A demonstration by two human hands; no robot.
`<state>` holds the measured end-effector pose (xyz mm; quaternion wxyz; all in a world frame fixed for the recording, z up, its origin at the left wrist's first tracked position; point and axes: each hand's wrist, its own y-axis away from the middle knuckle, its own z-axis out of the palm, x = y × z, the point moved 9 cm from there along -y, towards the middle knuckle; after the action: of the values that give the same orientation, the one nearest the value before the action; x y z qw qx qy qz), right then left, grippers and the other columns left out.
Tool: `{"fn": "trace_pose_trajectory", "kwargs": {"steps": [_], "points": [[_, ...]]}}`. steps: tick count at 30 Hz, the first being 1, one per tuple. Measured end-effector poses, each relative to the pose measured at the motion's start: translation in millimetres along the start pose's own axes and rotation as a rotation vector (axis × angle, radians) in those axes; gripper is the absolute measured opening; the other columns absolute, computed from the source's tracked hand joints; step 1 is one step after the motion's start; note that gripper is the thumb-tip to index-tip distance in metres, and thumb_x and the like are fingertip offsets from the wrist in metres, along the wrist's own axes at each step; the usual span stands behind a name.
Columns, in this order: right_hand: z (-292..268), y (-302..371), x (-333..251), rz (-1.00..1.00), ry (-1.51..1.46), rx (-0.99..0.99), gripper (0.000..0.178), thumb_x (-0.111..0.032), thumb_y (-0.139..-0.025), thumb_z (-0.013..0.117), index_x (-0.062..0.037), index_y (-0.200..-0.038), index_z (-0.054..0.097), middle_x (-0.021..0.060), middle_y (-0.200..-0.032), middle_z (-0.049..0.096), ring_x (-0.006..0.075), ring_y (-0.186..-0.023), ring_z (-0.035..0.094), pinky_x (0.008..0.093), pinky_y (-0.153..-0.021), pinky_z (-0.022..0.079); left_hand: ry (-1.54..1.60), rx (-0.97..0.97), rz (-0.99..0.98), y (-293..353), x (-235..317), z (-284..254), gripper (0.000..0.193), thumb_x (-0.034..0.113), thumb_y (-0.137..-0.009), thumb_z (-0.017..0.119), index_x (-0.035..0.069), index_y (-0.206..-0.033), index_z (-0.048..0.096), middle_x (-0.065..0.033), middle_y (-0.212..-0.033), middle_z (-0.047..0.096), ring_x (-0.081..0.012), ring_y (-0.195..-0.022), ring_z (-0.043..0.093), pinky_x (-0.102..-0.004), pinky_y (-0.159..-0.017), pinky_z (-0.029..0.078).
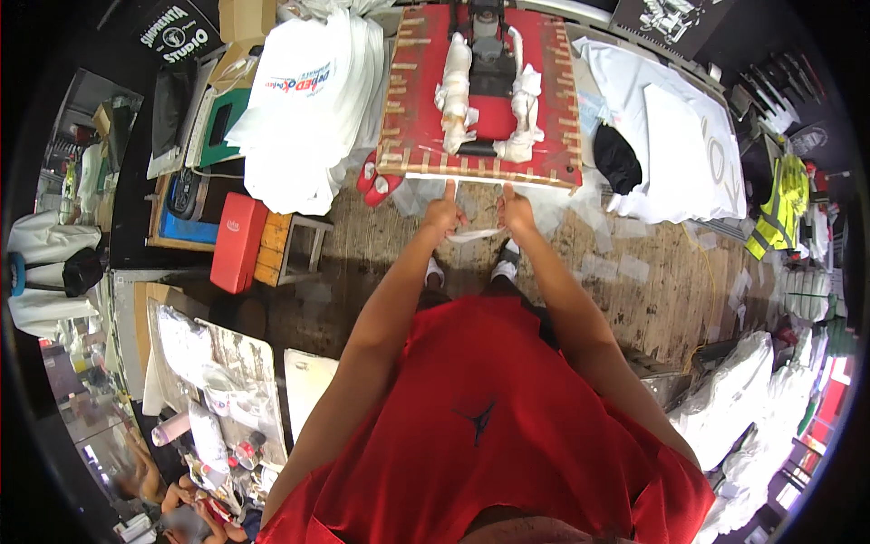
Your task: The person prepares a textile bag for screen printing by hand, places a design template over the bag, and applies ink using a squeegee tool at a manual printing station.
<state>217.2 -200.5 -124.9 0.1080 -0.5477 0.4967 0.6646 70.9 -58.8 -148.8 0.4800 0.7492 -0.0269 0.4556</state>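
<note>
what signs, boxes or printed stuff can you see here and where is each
Black sign: top left, tilted, white lettering.
Cardboard box: top, right of the sign, plain brown.
Stack of white bags: left of the red press board, red and blue print on top.
Red flat box: on the floor, left, small white mark.
Black poster: top right, white graphics.

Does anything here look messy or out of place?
Yes: pale paper scraps lie scattered over the wooden floor right of both hands, and white rags are wrapped untidily around the red press.
</note>
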Motion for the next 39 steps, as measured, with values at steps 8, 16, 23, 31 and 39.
{"fn": "trace_pose_trajectory", "kwargs": {"steps": [8, 16, 23, 31, 39], "points": [[2, -1, -2, 0.052, -0.059, -0.031, 0.054, -0.053, -0.102, 0.045, -0.0065, -0.075, 0.055, 0.0023, -0.054, 0.045, 0.0157, -0.043, 0.043, 0.0337, -0.044, 0.041, 0.132, -0.161, -0.072, 13, 3, 10, 0.093, 0.081, -0.091, 0.031, -0.004, -0.066, 0.059, -0.0024, -0.048, 0.038, -0.0126, -0.038, 0.029, -0.0297, -0.038, 0.025], [-3, -6, -2, 0.046, -0.021, -0.058, 0.055, -0.053, -0.102, 0.045, -0.0070, -0.073, 0.054, 0.0025, -0.054, 0.043, 0.0160, -0.041, 0.041, 0.0324, -0.041, 0.039, 0.131, -0.176, -0.118, 15, 3, 13, 0.093, 0.081, -0.092, 0.029, -0.004, -0.068, 0.059, -0.0006, -0.047, 0.035, -0.0129, -0.037, 0.027, -0.0301, -0.038, 0.024], [0, -3, -4, 0.118, -0.018, -0.098, 0.056, -0.053, -0.102, 0.045, -0.0062, -0.073, 0.056, 0.0037, -0.055, 0.046, 0.0164, -0.041, 0.041, 0.0317, -0.042, 0.040, 0.144, -0.157, -0.122, 10, 0, 10, 0.094, 0.080, -0.092, 0.029, -0.005, -0.065, 0.058, -0.0004, -0.046, 0.035, -0.0128, -0.036, 0.026, -0.0308, -0.037, 0.023], [-1, 1, -9, 0.112, -0.073, -0.097, 0.055, -0.051, -0.102, 0.047, -0.0060, -0.073, 0.057, 0.0029, -0.054, 0.046, 0.0148, -0.040, 0.040, 0.0316, -0.043, 0.041, 0.137, -0.082, -0.147, 20, 8, 8, 0.091, 0.077, -0.094, 0.033, -0.006, -0.067, 0.059, -0.0070, -0.050, 0.044, -0.0151, -0.036, 0.031, -0.0330, -0.037, 0.027], [-3, -1, -3, 0.193, -0.001, -0.084, 0.046, -0.045, -0.100, 0.052, -0.0021, -0.089, 0.065, 0.0082, -0.062, 0.058, 0.0182, -0.047, 0.054, 0.0349, -0.054, 0.053, 0.143, -0.063, -0.126, 2, -6, -4, 0.089, 0.075, -0.093, 0.039, -0.007, -0.070, 0.063, -0.0122, -0.056, 0.056, -0.0190, -0.037, 0.043, -0.0349, -0.039, 0.037]]}}
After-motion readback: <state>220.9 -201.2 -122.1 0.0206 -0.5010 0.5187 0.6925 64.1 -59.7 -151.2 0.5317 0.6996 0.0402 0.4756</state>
